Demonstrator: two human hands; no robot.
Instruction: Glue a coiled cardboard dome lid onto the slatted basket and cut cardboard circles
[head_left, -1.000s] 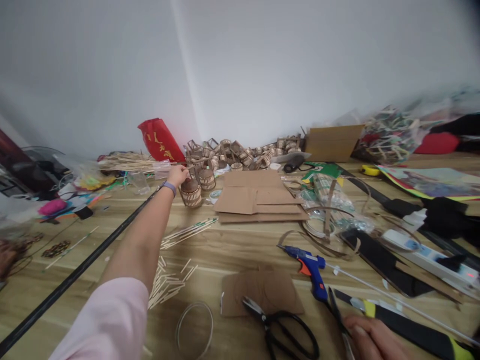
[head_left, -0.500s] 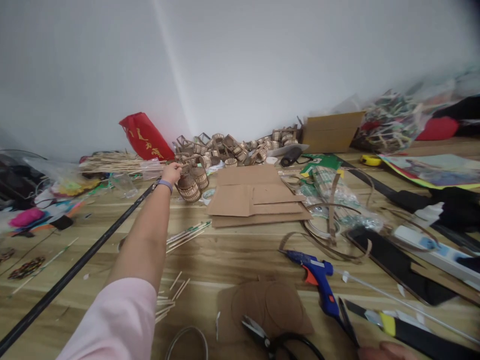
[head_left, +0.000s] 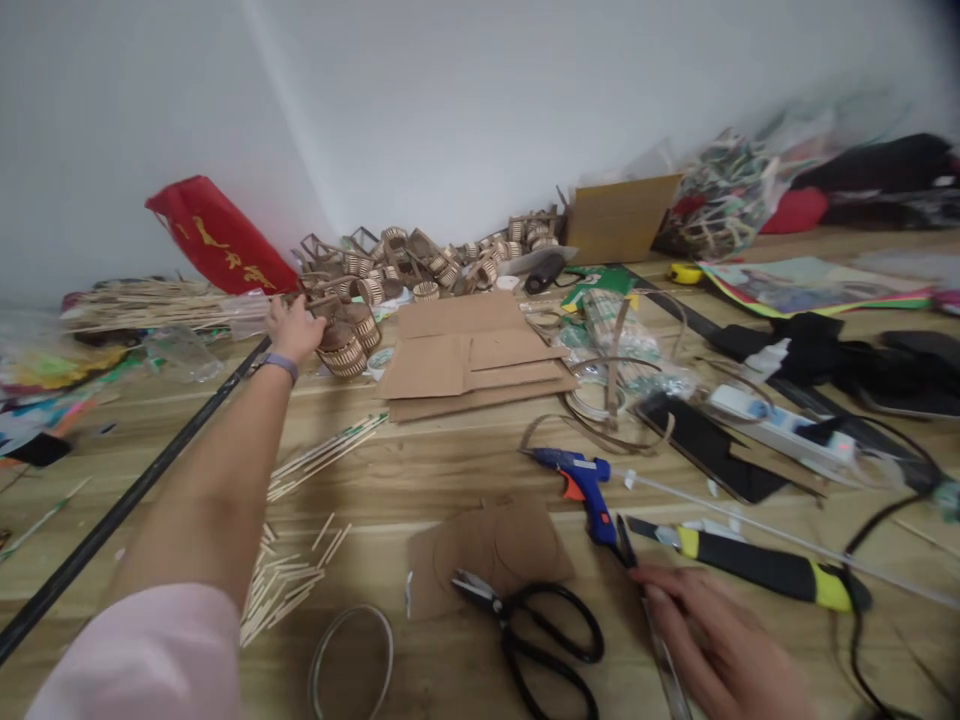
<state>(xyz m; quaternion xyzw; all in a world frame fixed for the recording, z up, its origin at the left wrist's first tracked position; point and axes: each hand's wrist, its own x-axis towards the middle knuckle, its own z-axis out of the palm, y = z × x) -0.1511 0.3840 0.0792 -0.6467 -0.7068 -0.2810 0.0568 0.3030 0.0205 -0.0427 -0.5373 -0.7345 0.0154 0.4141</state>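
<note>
My left hand (head_left: 296,330) is stretched far out at the left, beside two small woven baskets (head_left: 341,350) with brown tops and pale striped sides. Its fingers look spread, with the thumb towards the baskets; the fingertips are partly lost among brown pieces. At the lower right my right hand (head_left: 720,640) is closed on a slim dark-tipped metal tool (head_left: 661,655) that resembles tweezers. Close to that hand lie a blue glue gun (head_left: 592,490) and a utility knife (head_left: 757,560). Black-handled scissors (head_left: 517,625) rest partly on brown cardboard with round outlines (head_left: 487,550).
Cardboard sheets (head_left: 472,360) are stacked mid-table. Many small woven pieces (head_left: 420,265) pile against the wall. A black pole (head_left: 142,485) runs under my left arm. Cut sticks (head_left: 292,580), a wire ring (head_left: 350,660), a phone (head_left: 712,445) and a power strip (head_left: 780,430) lie around.
The view has shifted right and down. My left hand's fingers have spread beside the baskets. My right hand, with the slim tool, has come further into view.
</note>
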